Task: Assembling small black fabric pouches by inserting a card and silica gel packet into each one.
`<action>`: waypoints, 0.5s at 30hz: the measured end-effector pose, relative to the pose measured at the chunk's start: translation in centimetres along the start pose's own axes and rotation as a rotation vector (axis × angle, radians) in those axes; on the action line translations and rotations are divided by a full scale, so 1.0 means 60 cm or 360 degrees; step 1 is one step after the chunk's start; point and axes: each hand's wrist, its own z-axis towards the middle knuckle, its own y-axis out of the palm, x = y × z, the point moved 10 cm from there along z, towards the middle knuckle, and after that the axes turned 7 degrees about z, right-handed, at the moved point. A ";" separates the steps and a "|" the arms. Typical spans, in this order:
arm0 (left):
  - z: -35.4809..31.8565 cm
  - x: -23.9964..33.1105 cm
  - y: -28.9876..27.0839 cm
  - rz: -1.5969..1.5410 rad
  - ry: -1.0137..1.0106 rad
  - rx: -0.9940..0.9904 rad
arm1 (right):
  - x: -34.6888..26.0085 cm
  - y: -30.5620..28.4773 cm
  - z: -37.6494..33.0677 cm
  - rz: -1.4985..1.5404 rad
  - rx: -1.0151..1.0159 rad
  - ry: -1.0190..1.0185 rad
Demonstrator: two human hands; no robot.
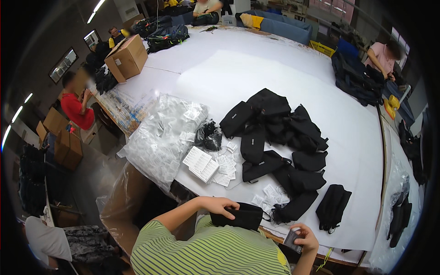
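Note:
At the table's near edge my left hand (221, 207) grips a black fabric pouch (245, 217), its thumb over the upper side. My right hand (306, 239), lower and to the right, has its fingers closed round a small flat grey rectangular piece (291, 238); its exact kind is hard to make out. Beyond the hands lies a heap of black pouches (270, 110), some with a small white mark. One more black pouch (333, 206) lies apart on the right. White printed slips (271, 198) lie just past the held pouch, and a stack of white cards (200, 163) is farther left.
A clear plastic bag full of white packets (165, 133) covers the table's left side, with a black plastic bundle (208, 135) beside it. A cardboard box (127, 58) stands far left. People work around the white table (206, 78); black bags (355, 80) lie far right.

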 end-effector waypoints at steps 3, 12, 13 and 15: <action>-0.005 0.007 -0.003 -0.0068 -0.0037 0.0005 | -0.013 -0.052 -0.009 0.0522 0.0324 -0.0489; -0.009 0.128 -0.009 0.0320 0.0175 0.0224 | -0.075 -0.091 0.109 0.1266 0.0258 -0.1143; -0.011 0.143 0.002 0.0415 0.0148 0.0176 | -0.066 -0.092 0.130 0.1385 0.0375 -0.1008; -0.004 0.151 0.017 0.0396 0.0191 0.0222 | -0.073 -0.054 0.168 0.1709 0.0376 -0.0894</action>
